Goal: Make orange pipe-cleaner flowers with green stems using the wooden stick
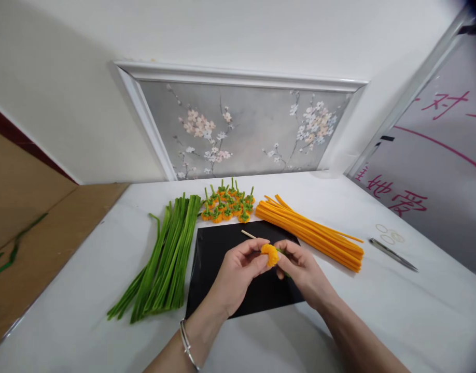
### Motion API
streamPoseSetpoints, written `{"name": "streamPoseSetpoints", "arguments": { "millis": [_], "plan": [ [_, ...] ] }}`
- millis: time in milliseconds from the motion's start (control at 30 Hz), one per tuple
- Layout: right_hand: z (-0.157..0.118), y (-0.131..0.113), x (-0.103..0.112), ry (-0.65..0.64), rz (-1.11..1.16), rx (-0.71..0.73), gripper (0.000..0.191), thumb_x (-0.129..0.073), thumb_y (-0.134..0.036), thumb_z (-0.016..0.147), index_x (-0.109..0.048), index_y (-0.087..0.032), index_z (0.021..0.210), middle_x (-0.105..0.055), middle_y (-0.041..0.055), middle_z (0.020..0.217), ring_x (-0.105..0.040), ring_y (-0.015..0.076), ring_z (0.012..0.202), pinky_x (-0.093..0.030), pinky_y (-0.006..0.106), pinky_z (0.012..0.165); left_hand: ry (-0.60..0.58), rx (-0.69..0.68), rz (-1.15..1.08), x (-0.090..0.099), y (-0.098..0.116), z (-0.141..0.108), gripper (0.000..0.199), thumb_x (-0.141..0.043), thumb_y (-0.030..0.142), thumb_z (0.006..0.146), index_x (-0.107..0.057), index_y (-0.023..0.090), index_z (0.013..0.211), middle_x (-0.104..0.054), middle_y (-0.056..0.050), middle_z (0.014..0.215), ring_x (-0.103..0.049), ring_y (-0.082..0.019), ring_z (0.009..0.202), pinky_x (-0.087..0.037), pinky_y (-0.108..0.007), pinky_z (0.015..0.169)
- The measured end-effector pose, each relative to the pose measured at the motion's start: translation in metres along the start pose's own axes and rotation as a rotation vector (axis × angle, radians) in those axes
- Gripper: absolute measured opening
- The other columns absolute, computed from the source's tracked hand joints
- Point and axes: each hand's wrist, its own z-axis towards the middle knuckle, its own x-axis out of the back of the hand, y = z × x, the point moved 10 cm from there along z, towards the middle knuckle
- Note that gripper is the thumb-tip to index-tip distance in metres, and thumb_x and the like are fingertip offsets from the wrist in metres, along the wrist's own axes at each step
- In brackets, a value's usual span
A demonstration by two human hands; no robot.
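Between the fingertips of my left hand [241,267] is a small orange pipe-cleaner pumpkin [270,255], round and fuzzy. My right hand [304,267] meets it from the other side, its fingers closed around a green pipe cleaner [287,269] that is mostly hidden behind them. Both hands are above a black mat [222,280]. A thin pale stick [248,234] lies at the mat's top edge, its near end covered by my left fingers. Past the mat stand several finished orange pumpkins [227,203] with green tops and upright stems.
Left of the mat lies a bundle of green pipe cleaners [168,259]. A bundle of orange ones [311,230] lies to the right. Farther right are tweezers [393,254] and several clear rings [389,235]. A framed floral panel [246,129] is on the wall behind the white table [86,290].
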Motion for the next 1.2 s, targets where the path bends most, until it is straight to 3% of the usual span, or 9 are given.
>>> {"name": "streamPoseSetpoints", "arguments": {
  "millis": [67,133,233,367,733,833,967,1100,1200],
  "plan": [
    [-0.003,-0.018,0.013,0.106,-0.148,0.151,0.023,-0.057,-0.04,0.088,-0.06,-0.019,0.097,-0.065,0.0074,0.095,-0.063,0.0185,0.078,-0.054,0.031,0.068,0.011,0.001,0.016,0.001,0.001,0.0,0.027,-0.076,0.023,0.074,-0.07,0.016,0.099,-0.069,-0.004,0.09,-0.064,-0.014,0.082,-0.053,-0.025,0.077],
    [-0.01,-0.033,0.024,0.228,-0.277,0.267,0.022,-0.058,-0.036,0.088,-0.06,-0.019,0.102,-0.064,0.0093,0.101,-0.062,0.021,0.089,-0.053,0.034,0.077,0.036,-0.042,0.09,0.002,0.008,0.0,0.023,-0.075,0.021,0.073,-0.07,0.015,0.095,-0.069,-0.004,0.089,-0.063,-0.014,0.082,-0.052,-0.024,0.078],
    [-0.012,-0.029,0.019,0.199,-0.266,0.204,0.017,-0.057,-0.033,0.089,-0.06,-0.019,0.098,-0.063,0.004,0.08,-0.061,0.0163,0.07,-0.052,0.027,0.062,0.052,-0.12,0.206,0.001,0.017,-0.002,0.017,-0.073,0.02,0.075,-0.069,0.014,0.091,-0.07,-0.005,0.089,-0.063,-0.015,0.083,-0.051,-0.026,0.08],
    [-0.011,-0.022,0.005,0.128,-0.179,0.111,0.016,-0.061,-0.034,0.087,-0.062,-0.018,0.089,-0.063,0.0025,0.075,-0.059,0.0134,0.062,-0.05,0.024,0.057,0.015,-0.176,0.281,-0.006,0.021,-0.004,0.015,-0.069,0.019,0.077,-0.069,0.015,0.092,-0.07,-0.005,0.09,-0.063,-0.017,0.085,-0.051,-0.028,0.081],
    [-0.004,-0.005,0.003,0.019,0.188,-0.102,0.027,-0.067,-0.04,0.082,-0.061,-0.017,0.096,-0.065,0.0004,0.074,-0.06,0.0103,0.06,-0.053,0.023,0.059,-0.136,-0.041,0.204,-0.015,0.015,-0.005,0.017,-0.069,0.019,0.08,-0.071,0.015,0.096,-0.069,-0.004,0.087,-0.063,-0.015,0.08,-0.05,-0.027,0.08],
    [-0.003,-0.005,0.01,0.06,0.162,-0.078,0.029,-0.064,-0.042,0.084,-0.061,-0.017,0.098,-0.067,0.0018,0.073,-0.062,0.0123,0.061,-0.054,0.024,0.059,-0.063,-0.013,0.138,-0.005,0.011,-0.003,0.017,-0.07,0.024,0.081,-0.07,0.016,0.095,-0.068,-0.004,0.091,-0.063,-0.014,0.082,-0.051,-0.025,0.078],
    [-0.008,-0.013,0.022,0.202,-0.014,0.031,0.018,-0.064,-0.037,0.085,-0.063,-0.018,0.086,-0.064,0.0004,0.067,-0.06,0.0119,0.055,-0.053,0.023,0.054,0.06,-0.045,0.15,0.006,0.013,-0.001,0.017,-0.072,0.027,0.078,-0.069,0.014,0.09,-0.067,-0.004,0.088,-0.061,-0.013,0.08,-0.051,-0.024,0.076],
    [-0.015,-0.03,0.015,0.26,-0.171,0.182,0.011,-0.066,-0.028,0.082,-0.067,-0.019,0.089,-0.067,0.0026,0.076,-0.062,0.0137,0.062,-0.054,0.024,0.057,0.074,-0.149,0.234,0.002,0.023,-0.003,0.013,-0.071,0.023,0.078,-0.067,0.015,0.088,-0.067,-0.003,0.086,-0.06,-0.013,0.08,-0.05,-0.024,0.076],
    [-0.015,-0.032,0.01,0.262,-0.163,0.19,0.011,-0.066,-0.026,0.083,-0.067,-0.02,0.091,-0.067,0.0025,0.077,-0.063,0.0143,0.066,-0.053,0.024,0.058,0.059,-0.191,0.271,-0.003,0.025,-0.006,0.01,-0.07,0.02,0.078,-0.067,0.016,0.087,-0.067,-0.002,0.085,-0.06,-0.013,0.081,-0.05,-0.024,0.076]
  ]
}}
